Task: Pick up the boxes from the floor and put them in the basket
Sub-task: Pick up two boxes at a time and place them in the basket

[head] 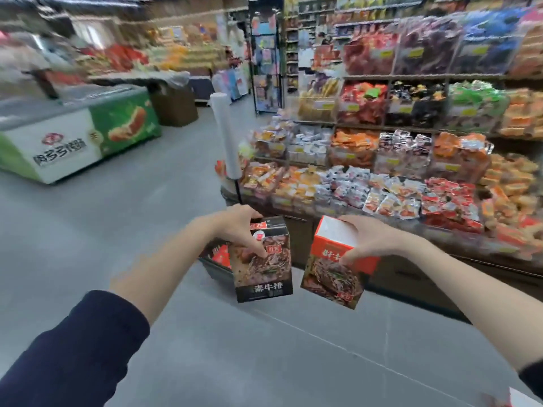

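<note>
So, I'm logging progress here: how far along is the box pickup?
Done: the basket already shows something red inside, mostly hidden. In hand: the left hand grips a dark box and the right hand an orange box, both off the floor, neither in the basket. Left: drop both in, then fetch what looks like another box at the bottom-right edge.

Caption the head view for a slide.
In a shop aisle, the left hand holds a black box and the right hand a red box near the basket.
</note>
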